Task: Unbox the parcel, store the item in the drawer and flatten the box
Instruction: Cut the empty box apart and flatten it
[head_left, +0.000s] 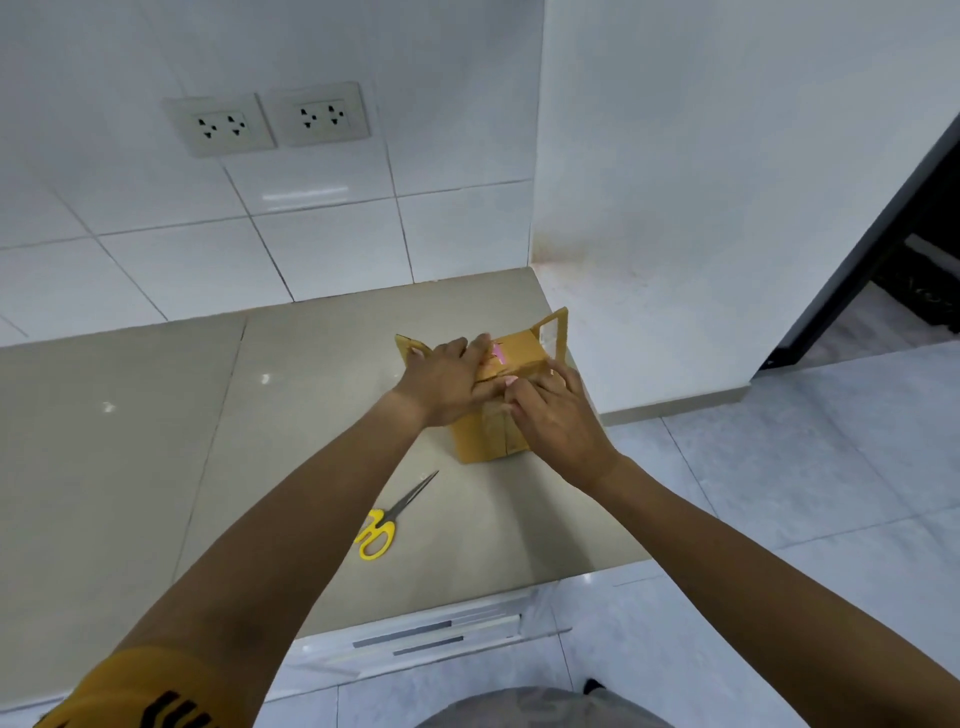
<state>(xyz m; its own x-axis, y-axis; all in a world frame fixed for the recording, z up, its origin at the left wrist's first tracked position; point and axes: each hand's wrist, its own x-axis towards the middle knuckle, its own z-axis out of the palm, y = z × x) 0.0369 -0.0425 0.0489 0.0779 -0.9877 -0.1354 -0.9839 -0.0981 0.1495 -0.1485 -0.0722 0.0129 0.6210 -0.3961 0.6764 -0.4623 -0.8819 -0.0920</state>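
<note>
A small brown cardboard box (480, 439) stands on the beige countertop (156, 415) near its right end. Two outer flaps stand up, one at the left (408, 345) and one at the right (556, 332). My left hand (447, 382) lies flat across the top of the box, fingers spread over an inner flap. My right hand (556, 415) grips the near right top edge, fingertips curled onto the cardboard. A bit of pink (498, 355) shows between the flaps by my left fingers. What is inside the box is hidden.
Yellow-handled scissors (389, 519) lie shut on the counter in front of the box. White drawer fronts (431, 639) sit under the counter's edge. A tiled wall with two sockets (270, 119) is behind; a white wall and tiled floor lie to the right.
</note>
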